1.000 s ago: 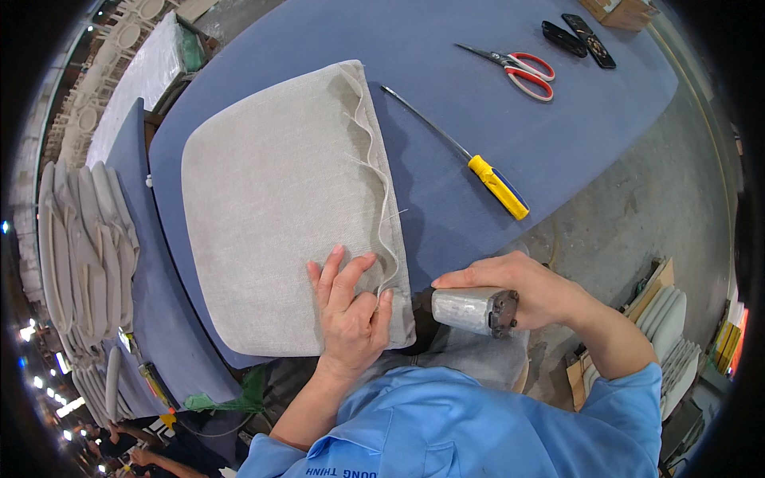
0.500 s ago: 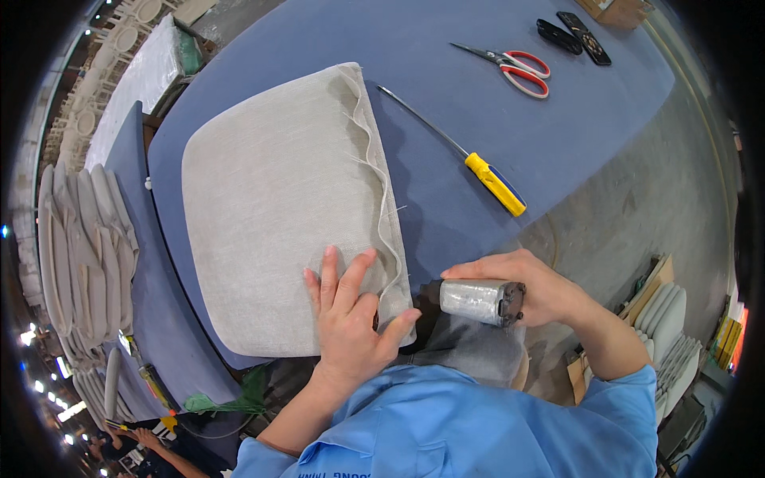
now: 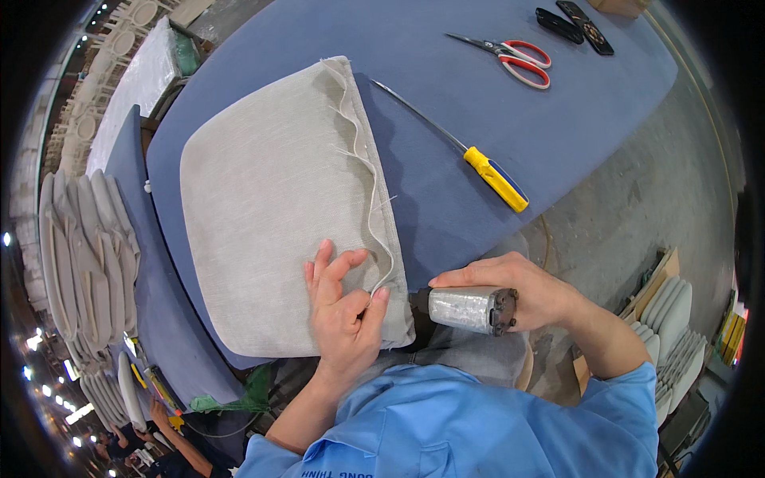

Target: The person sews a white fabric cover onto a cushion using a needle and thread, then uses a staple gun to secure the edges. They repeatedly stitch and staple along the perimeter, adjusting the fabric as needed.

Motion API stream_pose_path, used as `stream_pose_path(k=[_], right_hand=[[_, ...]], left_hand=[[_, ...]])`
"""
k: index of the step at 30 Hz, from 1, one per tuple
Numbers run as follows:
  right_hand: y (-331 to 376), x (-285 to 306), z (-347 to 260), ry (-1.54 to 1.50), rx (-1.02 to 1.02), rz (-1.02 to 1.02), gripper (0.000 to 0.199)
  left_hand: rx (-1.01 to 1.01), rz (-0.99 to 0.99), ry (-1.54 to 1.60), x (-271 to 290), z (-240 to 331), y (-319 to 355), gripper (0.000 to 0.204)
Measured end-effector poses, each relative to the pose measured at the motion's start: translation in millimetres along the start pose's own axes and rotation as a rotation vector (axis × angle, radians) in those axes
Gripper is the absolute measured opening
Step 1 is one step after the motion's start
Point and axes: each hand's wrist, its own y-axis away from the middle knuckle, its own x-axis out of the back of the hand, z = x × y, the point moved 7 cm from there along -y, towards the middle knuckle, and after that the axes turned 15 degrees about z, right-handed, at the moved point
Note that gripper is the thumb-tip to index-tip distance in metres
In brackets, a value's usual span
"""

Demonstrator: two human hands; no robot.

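A light grey fabric chair cushion (image 3: 271, 215) lies on the blue-covered table, a loose wavy fabric flap (image 3: 371, 167) running along its right side. At that side's near end, my left hand (image 3: 343, 315) pinches the flap's edge between thumb and forefinger, other fingers resting on the cushion. My right hand (image 3: 538, 291) is wrapped round a staple gun (image 3: 462, 309) with a silvery, taped-looking body. Its dark nose points left, close to the cushion's near right corner. The palm hides its handle.
On the blue table (image 3: 446, 215) lie a yellow-handled screwdriver (image 3: 496, 179), red-handled scissors (image 3: 522, 64) and two black objects (image 3: 586, 28). Stacked grey cushions (image 3: 88, 247) stand at the left, more cushion pieces (image 3: 669, 327) at the lower right. Another person's arm (image 3: 179, 438) shows at lower left.
My left thumb has moved in from the cushion's corner to the flap, closing on its edge with the forefinger. The staple gun has shifted slightly left and down.
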Motion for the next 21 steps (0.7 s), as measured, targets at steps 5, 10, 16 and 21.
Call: stream_pose_path(k=[5, 10, 16, 21], right_hand=[[-10.9, 3.7, -6.9, 0.024, 0.019, -0.022, 0.069], [-21.3, -1.5, -11.1, 0.083, -0.020, -0.103, 0.069], [-31.8, -3.7, -23.5, 0.142, -0.020, -0.131, 0.083], [-36.2, -7.0, -30.1, 0.200, -0.073, -0.178, 0.088]], left_hand=[[0.003, 0.030, -0.038, -3.1, -3.0, 3.2, 0.037], [-0.003, 0.044, -0.019, -3.2, -4.2, 6.6, 0.036], [-0.006, 0.057, -0.008, -2.1, -2.8, 5.5, 0.035], [-0.010, 0.060, -0.004, -3.3, -6.6, 6.9, 0.035]])
